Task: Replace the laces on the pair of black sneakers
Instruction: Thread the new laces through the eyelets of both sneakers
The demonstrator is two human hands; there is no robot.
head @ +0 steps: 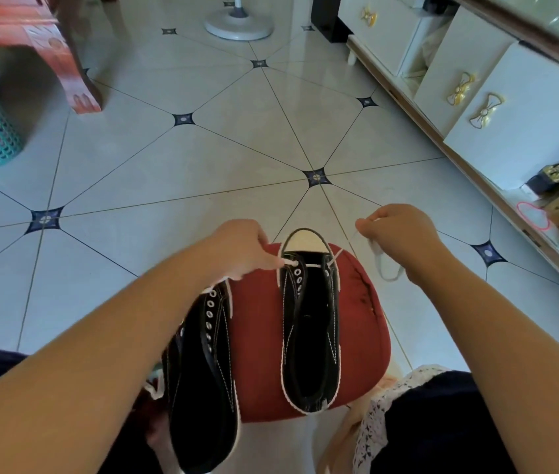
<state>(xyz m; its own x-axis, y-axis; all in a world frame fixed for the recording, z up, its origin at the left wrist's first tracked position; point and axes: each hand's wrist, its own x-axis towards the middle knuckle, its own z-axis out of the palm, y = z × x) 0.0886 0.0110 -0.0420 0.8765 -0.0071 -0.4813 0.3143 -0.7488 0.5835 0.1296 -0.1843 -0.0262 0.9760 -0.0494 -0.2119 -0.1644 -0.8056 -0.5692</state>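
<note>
A red stool (pixel 261 336) stands in front of the person, and both black sneakers are on it. One sneaker (pixel 310 323) lies in the middle of the stool, with its white toe at the far edge. The second sneaker (pixel 202 371) lies on the left side of the stool and reaches over the near edge; I see no lace in its eyelets. A white lace (pixel 315 266) goes across the lowest pair of eyelets of the first sneaker. The left hand (pixel 237 248), above the far left part of the stool, pinches one lace end right at the left eyelet. The right hand (pixel 399 234), just past the far right edge of the stool, has its fingers closed on the other part of the lace, and a loose loop hangs under it. In my judgement the lacing has only begun. If the right hand pulls harder than the left holds, the short end can slide out of its eyelet, or the two ends become unequal. Nothing presses the sneaker down, so a side pull may turn it or drag it off the stool. The left forearm passes over the second sneaker and could push it over the edge. The hanging loop may also twist.
</note>
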